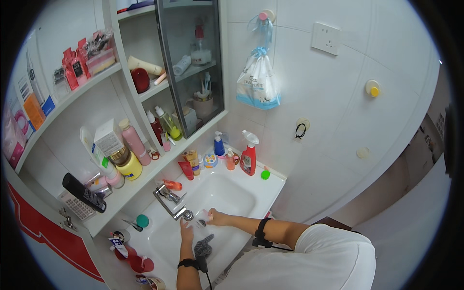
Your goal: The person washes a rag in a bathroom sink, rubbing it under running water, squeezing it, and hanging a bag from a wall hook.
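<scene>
Over the white sink (pixel 159 237), both hands are close together beneath the chrome faucet (pixel 183 214). My left hand (pixel 186 230) is just below the spout, its fingers stretched out and apart, with nothing visible in them. To its right, my right hand (pixel 218 218) has its fingers closed on a small pale pinkish thing, too blurred to name. The drain (pixel 201 223) shows between the hands. A dark grey, crumpled, cloth-like piece (pixel 203 246) lies in the basin, near my left wrist.
A red spray bottle (pixel 248 160), blue pump bottle (pixel 219 144) and red tube (pixel 186 170) line the sink's back ledge. Red cups (pixel 141 264) stand at left. Shelves of cosmetics and a glass-door cabinet (pixel 193 72) overhang the left side. A white bag (pixel 259 79) hangs on the wall.
</scene>
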Motion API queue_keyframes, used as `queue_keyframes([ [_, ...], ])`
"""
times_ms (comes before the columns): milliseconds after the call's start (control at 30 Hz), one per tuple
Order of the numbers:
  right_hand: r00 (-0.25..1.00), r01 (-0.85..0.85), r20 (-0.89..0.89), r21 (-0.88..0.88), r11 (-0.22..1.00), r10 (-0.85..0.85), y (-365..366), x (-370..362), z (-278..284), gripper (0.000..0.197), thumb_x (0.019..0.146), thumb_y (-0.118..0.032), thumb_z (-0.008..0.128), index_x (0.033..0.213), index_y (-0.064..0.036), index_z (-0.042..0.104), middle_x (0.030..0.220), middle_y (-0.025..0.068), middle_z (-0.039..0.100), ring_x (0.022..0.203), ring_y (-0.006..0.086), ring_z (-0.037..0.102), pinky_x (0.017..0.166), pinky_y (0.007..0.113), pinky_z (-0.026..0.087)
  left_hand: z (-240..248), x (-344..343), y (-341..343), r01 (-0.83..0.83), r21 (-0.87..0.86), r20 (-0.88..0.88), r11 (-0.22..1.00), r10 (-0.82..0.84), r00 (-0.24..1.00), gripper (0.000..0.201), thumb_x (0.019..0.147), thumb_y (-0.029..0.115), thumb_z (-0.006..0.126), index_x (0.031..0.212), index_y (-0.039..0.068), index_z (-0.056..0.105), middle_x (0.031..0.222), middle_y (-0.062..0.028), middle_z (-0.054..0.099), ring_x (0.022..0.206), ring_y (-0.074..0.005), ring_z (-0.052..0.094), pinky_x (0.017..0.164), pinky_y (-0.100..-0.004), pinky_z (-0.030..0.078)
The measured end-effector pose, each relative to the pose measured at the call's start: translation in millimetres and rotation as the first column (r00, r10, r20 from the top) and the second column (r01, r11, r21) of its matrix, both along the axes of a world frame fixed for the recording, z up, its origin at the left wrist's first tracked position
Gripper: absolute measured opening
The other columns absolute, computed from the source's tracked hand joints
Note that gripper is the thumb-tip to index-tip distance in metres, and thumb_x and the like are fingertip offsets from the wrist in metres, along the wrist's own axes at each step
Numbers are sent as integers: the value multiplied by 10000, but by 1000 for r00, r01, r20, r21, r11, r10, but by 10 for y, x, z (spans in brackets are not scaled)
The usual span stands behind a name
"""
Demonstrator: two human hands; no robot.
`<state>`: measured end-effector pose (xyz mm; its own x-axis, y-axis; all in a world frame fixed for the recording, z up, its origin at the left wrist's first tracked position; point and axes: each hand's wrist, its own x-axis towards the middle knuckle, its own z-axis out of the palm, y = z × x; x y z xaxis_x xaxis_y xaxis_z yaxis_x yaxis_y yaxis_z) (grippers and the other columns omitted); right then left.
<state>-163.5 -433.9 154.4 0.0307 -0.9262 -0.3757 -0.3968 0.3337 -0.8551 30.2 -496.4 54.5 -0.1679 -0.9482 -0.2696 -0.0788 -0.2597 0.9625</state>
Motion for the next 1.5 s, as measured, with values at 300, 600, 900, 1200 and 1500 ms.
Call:
queue_keyframes([
  [300,966,-252,-36,-339,906,255,207,-157,378,360,683,-102,592,1027,-61,497,870,86,555,796,187,525,698,274,414,895,-252,536,652,-377,448,657,-487,750,313,747,97,565,1043,12,508,963,-150,557,894,-281,531,769,-338,416],
  [600,895,-360,-370,-270,893,249,228,18,657,323,784,-198,518,1059,-71,404,810,132,560,735,263,546,645,348,423,1293,130,418,548,-571,530,611,-236,815,487,725,134,614,1153,8,420,1152,-185,463,1072,-313,441,903,-345,349],
  [900,830,-437,-495,-289,851,258,39,318,1181,285,780,-142,494,1048,-67,429,874,130,558,819,259,549,708,333,426,1601,577,141,527,-467,522,710,-260,812,396,731,201,605,1073,28,506,1078,-175,524,1004,-309,494,862,-345,381],
  [1200,812,-396,-572,-400,827,112,81,-22,1462,253,755,-153,524,993,-74,495,900,160,582,852,289,565,732,352,437,1700,1415,90,403,-634,504,660,-43,863,336,738,150,601,1055,61,531,1029,-132,558,906,-250,546,767,-317,432],
  [1500,724,-446,-681,-342,827,108,126,-46,1444,248,751,-130,524,987,-56,508,900,170,581,850,295,560,714,355,438,1837,2195,509,278,-627,492,727,93,866,308,737,125,587,1028,38,536,1036,-169,525,893,-300,530,778,-341,426],
])
